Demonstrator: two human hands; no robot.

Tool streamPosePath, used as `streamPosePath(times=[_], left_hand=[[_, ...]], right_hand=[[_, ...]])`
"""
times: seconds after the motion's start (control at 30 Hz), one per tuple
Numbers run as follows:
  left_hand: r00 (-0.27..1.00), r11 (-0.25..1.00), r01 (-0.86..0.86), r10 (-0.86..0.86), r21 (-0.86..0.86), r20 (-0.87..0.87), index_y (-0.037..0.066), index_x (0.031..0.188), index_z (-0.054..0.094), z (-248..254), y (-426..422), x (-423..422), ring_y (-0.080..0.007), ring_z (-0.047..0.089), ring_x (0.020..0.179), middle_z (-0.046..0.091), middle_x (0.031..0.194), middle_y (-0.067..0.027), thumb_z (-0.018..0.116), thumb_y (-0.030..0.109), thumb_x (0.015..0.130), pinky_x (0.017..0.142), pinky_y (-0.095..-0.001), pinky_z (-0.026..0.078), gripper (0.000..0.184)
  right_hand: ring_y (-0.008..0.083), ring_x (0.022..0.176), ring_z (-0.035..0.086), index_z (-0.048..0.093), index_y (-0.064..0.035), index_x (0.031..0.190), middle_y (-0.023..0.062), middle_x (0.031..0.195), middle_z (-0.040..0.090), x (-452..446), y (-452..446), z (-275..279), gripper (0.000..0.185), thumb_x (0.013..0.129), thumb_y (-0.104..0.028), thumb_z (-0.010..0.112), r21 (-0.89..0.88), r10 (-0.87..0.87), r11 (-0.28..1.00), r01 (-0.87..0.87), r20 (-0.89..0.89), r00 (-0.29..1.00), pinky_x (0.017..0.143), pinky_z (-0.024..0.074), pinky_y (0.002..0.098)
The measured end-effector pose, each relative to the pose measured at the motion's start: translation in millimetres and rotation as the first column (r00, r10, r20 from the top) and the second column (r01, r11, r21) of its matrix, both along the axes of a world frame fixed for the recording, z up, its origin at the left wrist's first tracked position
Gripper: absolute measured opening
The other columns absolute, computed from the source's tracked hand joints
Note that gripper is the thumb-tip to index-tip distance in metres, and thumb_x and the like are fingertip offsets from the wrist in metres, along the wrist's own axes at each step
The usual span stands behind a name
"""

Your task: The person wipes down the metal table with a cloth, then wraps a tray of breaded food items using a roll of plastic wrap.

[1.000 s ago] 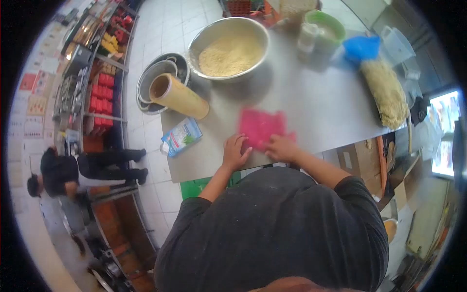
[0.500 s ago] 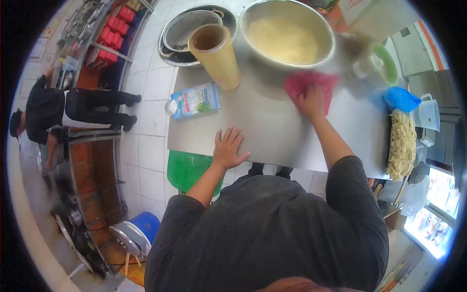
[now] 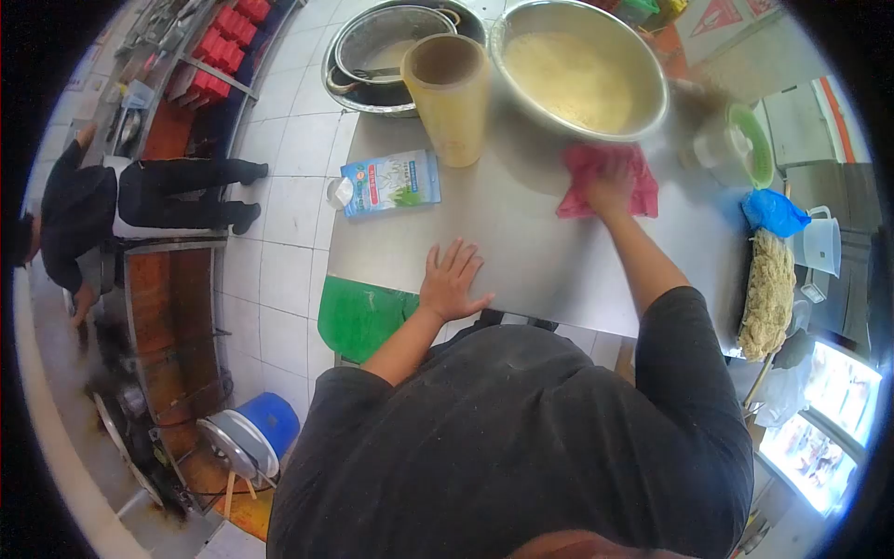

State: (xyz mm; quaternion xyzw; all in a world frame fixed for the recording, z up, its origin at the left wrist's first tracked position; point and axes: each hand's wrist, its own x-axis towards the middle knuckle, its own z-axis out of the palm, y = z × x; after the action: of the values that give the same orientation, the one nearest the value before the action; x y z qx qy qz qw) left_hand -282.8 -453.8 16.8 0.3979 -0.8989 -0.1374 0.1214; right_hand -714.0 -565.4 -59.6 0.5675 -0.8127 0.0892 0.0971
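My left hand (image 3: 452,281) lies flat with its fingers spread near the front edge of the steel table (image 3: 521,247). On a pink cloth (image 3: 579,191) farther right rests my right hand (image 3: 610,186), slightly blurred, its fingers pressing into the fabric. Just behind the cloth stands a large metal bowl (image 3: 655,110) with a pale yellow powdery mass (image 3: 577,79) inside. A blue and white pouch (image 3: 391,183) with a white cap lies beyond my left hand. Behind it, a thick yellowish roll (image 3: 456,116) with a hollow core stands upright.
Pots (image 3: 340,42) stand at the back left. A green basket (image 3: 759,149), blue plastic bag (image 3: 776,212) and tan fibrous bundle (image 3: 769,298) line the right side. A green stool (image 3: 358,321) sits below the front edge. Another person (image 3: 79,219) works at the left counter.
My right hand and the cloth have shifted slightly left relative to the bowl, and the cloth looks more spread out. My left hand stays planted. The whole view has turned a little.
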Motion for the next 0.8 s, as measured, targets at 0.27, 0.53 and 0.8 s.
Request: streamPosePath(times=[0.27, 0.53, 0.8], left_hand=[[0.999, 0.999, 0.023, -0.022, -0.027, 0.039, 0.013, 0.132, 0.058, -6, 2, -1, -0.0337, 0.033, 0.151, 0.046, 0.154, -0.0107, 0.069, 0.066, 0.081, 0.118, -0.0670, 0.022, 0.074], [0.984, 0.993, -0.042, 0.022, -0.114, -0.176, 0.014, 0.140, 0.049, -14, 8, 3, -0.0379, 0.029, 0.152, 0.040, 0.158, -0.0152, 0.071, 0.066, 0.079, 0.118, -0.0677, 0.019, 0.083], [0.998, 0.998, 0.017, -0.013, -0.057, 0.057, 0.014, 0.136, 0.062, -1, 10, -11, -0.0370, 0.031, 0.151, 0.048, 0.154, -0.0123, 0.063, 0.066, 0.086, 0.120, -0.0670, 0.013, 0.072]], right_hand=[[0.0407, 0.154, 0.027, 0.051, -0.0122, 0.151, 0.0152, 0.162, 0.041, 207, 20, 60, 0.061, 0.093, -0.032, 0.051, 0.149, 0.471, 0.836, -0.528, 0.297, 0.831, 0.126, 0.0164, 0.0602], [0.0336, 0.154, 0.032, 0.057, -0.0252, 0.149, 0.0077, 0.162, 0.044, 138, 190, 80, 0.060, 0.090, -0.030, 0.061, 0.037, 0.837, 0.296, -0.955, 0.472, 0.278, 0.127, 0.0190, 0.0564], [0.0433, 0.143, 0.043, 0.048, 0.0012, 0.149, 0.0253, 0.151, 0.051, -81, 351, 65, 0.059, 0.097, -0.024, 0.059, 0.053, -0.096, 0.995, 0.086, 0.218, 0.971, 0.122, 0.0289, 0.0528]])
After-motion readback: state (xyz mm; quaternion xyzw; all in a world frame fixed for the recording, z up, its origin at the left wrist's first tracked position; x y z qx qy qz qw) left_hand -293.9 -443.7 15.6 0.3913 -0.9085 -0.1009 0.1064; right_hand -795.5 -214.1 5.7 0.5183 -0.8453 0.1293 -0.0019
